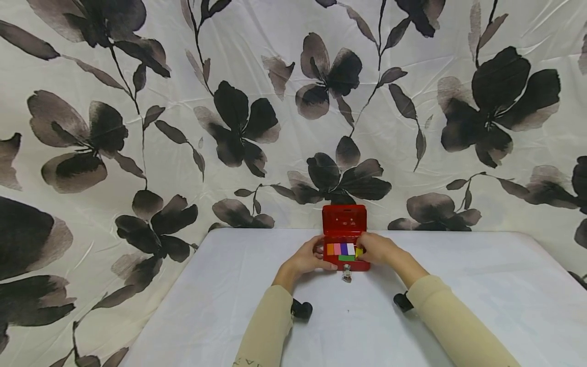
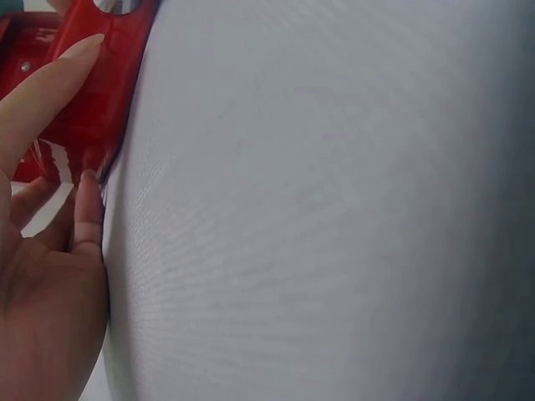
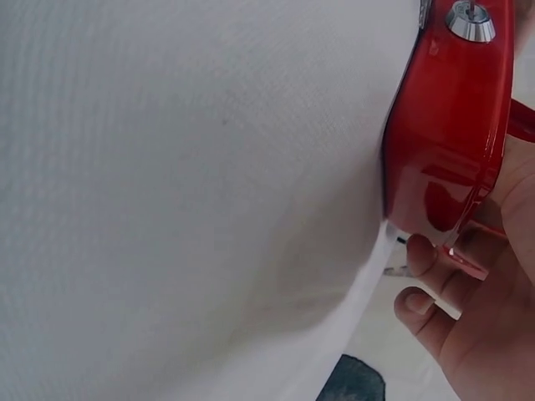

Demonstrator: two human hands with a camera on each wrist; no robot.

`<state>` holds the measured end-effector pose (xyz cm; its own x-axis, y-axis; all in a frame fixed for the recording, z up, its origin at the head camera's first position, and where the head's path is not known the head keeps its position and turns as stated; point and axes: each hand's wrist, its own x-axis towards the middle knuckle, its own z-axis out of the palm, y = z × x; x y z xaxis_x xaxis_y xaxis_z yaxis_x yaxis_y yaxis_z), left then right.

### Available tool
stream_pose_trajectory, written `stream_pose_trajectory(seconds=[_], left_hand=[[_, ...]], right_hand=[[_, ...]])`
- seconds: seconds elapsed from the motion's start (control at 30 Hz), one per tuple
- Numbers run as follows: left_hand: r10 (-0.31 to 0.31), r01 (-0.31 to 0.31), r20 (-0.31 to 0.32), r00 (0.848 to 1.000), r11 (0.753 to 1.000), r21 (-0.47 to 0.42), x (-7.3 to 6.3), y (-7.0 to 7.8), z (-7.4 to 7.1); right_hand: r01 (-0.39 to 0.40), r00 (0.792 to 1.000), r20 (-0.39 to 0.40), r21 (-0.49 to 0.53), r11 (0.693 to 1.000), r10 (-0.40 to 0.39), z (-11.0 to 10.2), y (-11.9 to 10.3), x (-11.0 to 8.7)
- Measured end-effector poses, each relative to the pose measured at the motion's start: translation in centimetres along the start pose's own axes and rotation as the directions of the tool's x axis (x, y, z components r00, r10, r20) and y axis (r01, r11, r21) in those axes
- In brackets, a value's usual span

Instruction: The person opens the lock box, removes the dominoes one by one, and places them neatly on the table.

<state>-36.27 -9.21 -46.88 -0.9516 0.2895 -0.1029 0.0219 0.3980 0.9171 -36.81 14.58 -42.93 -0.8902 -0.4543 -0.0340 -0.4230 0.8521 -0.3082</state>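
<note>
Red box (image 1: pixel 359 266) on the table (image 1: pixel 458 306), near the far edge, lid (image 1: pixel 345 220) raised. Left hand (image 1: pixel 306 256) closed on the box's left end, thumb flat along the front wall, fingers round the side; some fingertips lost behind the metal. Right hand (image 1: pixel 377 247) over the right end, grip nearly closed, thumb and finger pinching a yellow block (image 1: pixel 359 252), partly covered. Right wrist view cuts off the pinch; two lower fingers show, curled outside the box end. Left wrist view crops the box too. Box floor mostly hidden by blocks.

Edges: little table behind the box, a patterned cloth (image 1: pixel 275 51) rising there. White surface runs wide to both sides and toward the camera. Yellow block close to the right wall; little room between.

Materials: glossy red metal, rounded corners; silvery lock (image 3: pixel 472 23), keys hanging in front, too small to count. Flat-sided blocks in a row: orange (image 1: pixel 330 249), pink, purple, white; green block (image 1: pixel 346 258) lengthwise before them. Table covering finely woven. Pale, ribbed-cuff sleeves (image 1: pixel 454 311).
</note>
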Motion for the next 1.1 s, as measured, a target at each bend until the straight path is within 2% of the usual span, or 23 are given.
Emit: stream_pose_trajectory(seconds=[0.27, 0.53, 0.87, 1.1], left_hand=[[0.008, -0.008, 0.01, 1.0, 1.0, -0.022, 0.1, -0.1, 0.1], [-0.006, 0.006, 0.012, 1.0, 1.0, -0.011, 0.1, -0.2, -0.1], [-0.012, 0.011, 0.02, 1.0, 1.0, 0.017, 0.2, 0.2, -0.3], [-0.006, 0.006, 0.009, 1.0, 0.999, 0.032, 0.2, 0.1, -0.2]], right_hand=[[0.011, 1.0, 0.025, -0.022, 1.0, -0.01, 0.0, 0.1, -0.1], [0.049, 0.999, 0.002, -0.037, 0.998, -0.049, -1.0, -0.4, -1.0], [0.075, 0.996, -0.05, 0.035, 0.997, -0.073, -1.4, -0.3, -1.5], [0.085, 0.994, -0.076, 0.127, 0.988, -0.076, -1.2, 0.1, -2.0]])
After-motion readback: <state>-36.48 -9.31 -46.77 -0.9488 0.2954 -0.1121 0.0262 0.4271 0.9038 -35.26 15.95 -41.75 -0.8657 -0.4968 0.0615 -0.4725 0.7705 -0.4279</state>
